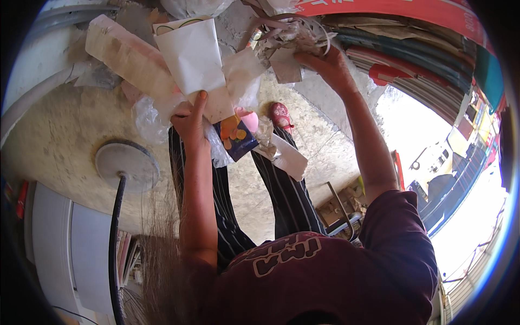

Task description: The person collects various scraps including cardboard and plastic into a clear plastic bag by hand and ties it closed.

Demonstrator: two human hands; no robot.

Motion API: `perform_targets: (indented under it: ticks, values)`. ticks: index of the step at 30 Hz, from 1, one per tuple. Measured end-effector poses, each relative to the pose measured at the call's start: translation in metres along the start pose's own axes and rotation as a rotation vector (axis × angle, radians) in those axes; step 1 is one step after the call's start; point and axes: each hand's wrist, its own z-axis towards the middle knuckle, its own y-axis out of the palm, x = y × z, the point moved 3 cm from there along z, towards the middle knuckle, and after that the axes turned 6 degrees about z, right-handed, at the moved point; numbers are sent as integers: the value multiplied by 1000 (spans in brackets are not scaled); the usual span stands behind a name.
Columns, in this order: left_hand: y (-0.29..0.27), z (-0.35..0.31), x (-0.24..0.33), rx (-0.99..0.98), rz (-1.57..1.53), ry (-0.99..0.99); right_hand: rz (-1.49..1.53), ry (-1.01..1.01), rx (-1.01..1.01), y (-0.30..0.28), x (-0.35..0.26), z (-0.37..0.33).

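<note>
My left hand (pixel 190 123) is closed around a loose bundle, its thumb pressed on a sheet of white paper (pixel 190 57). Clear plastic wrap (pixel 153 120), a dark blue packet (pixel 236 140) with orange pictures, a pink cup-like piece (pixel 247 118) and a torn white card (pixel 290 157) lie or hang beside that hand; which of them it grips I cannot tell. Farther right, my outstretched right hand (pixel 325 66) has its fingers at a heap of crumpled plastic and strips (pixel 295 37). A greyish card piece (pixel 285 66) lies under its fingertips, which are partly hidden.
A long pale foam-like block (pixel 127 54) lies behind the papers. On the left stands a round base with a dark pole (pixel 122 162), near a white cabinet (pixel 92 244). Stacked flat sheets (pixel 411 59) line the far right. My red patterned shoe (pixel 280 115) rests on the concrete floor (pixel 59 130).
</note>
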Motion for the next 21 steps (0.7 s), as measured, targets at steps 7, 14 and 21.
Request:
perform_targets:
  ticks: [7, 14, 21]
  values:
    - [0, -2, -10, 50, 97, 27, -242, 36, -220, 79, -34, -53]
    - [-14, -3, -28, -99, 80, -121, -606, -159, -228, 124, -21, -47]
    - [-13, -10, 6, -461, -295, -261, -704, -182, -281, 138, -29, -39]
